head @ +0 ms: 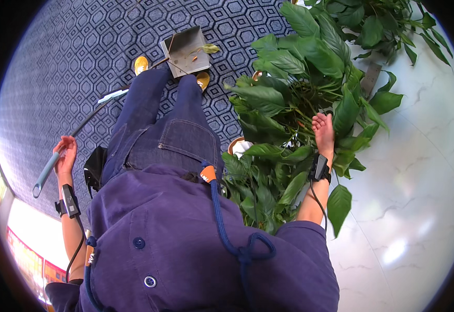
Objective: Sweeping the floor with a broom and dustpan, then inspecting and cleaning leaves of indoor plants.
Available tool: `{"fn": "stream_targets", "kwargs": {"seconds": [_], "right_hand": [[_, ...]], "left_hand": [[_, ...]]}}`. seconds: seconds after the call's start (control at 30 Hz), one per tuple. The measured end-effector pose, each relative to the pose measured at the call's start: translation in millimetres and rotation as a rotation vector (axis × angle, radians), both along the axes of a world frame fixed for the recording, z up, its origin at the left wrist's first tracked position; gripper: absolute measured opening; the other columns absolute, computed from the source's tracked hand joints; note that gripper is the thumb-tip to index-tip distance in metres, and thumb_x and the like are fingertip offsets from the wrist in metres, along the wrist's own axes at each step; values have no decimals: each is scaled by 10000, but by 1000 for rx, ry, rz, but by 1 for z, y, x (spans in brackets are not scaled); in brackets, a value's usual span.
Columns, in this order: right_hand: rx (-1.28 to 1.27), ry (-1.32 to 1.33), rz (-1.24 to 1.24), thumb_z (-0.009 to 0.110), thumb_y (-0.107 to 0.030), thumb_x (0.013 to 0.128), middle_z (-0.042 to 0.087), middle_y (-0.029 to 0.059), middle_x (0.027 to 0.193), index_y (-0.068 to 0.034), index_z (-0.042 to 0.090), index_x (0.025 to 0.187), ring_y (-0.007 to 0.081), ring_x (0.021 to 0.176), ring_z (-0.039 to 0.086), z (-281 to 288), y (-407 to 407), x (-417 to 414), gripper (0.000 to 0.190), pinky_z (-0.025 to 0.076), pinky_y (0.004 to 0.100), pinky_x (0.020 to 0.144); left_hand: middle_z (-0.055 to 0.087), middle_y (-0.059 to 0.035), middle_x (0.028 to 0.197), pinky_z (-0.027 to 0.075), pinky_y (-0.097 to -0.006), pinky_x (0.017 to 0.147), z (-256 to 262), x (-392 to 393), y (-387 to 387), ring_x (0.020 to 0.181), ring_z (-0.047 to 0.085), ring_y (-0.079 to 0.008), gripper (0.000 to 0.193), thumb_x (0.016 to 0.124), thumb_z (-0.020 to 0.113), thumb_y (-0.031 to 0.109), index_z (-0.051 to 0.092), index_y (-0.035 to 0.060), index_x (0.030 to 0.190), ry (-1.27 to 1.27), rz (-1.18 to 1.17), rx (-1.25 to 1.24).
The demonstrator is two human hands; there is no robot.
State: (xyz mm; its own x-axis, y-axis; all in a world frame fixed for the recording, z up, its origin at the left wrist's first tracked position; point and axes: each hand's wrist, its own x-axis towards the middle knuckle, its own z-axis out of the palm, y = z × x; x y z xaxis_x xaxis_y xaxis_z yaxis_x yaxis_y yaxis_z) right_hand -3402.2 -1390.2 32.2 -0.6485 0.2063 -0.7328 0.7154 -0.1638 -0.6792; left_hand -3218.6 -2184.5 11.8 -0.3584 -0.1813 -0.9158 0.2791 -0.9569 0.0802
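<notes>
At the left, my left hand point(66, 154) is around the blue-grey grip point(47, 173) of a long-handled dustpan. Its dark pole point(88, 117) slants up past my legs towards the grey pan point(199, 37), which rests on the carpet by my shoes. A yellow-green leaf point(210, 48) and small brown debris lie in the pan. My right hand point(323, 134) is raised over a broad-leaved potted plant point(301, 105), palm up and fingers curled. Whether a stem or leaf is between those fingers I cannot tell.
Patterned blue-grey carpet point(227, 23) spreads beneath my feet. Along the right runs a glossy pale surface point(414, 187) with veined markings. More foliage point(371, 29) stands at the top right, and a white pot with a brown rim point(234, 145) shows below the leaves.
</notes>
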Motion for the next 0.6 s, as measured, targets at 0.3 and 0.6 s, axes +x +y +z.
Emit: {"fn": "stream_targets", "kwargs": {"seconds": [0.3, 0.6], "right_hand": [[1165, 199, 1163, 541, -81, 673, 578, 147, 679, -47, 599, 726, 304, 630, 571, -13, 6, 17, 86, 446, 367, 570], [1501, -278, 1012, 369, -168, 797, 597, 186, 794, -30, 528, 805, 362, 805, 558, -36, -13, 29, 211, 435, 410, 692]], "left_hand": [[542, -177, 757, 353, -443, 901, 1, -1, 9, 878, 534, -264, 65, 668, 481, -119, 485, -57, 690, -48, 1, -13], [543, -168, 747, 360, -455, 886, 1, 1, 11, 860, 544, -276, 75, 650, 488, -119, 483, -56, 691, -49, 34, -3]]}}
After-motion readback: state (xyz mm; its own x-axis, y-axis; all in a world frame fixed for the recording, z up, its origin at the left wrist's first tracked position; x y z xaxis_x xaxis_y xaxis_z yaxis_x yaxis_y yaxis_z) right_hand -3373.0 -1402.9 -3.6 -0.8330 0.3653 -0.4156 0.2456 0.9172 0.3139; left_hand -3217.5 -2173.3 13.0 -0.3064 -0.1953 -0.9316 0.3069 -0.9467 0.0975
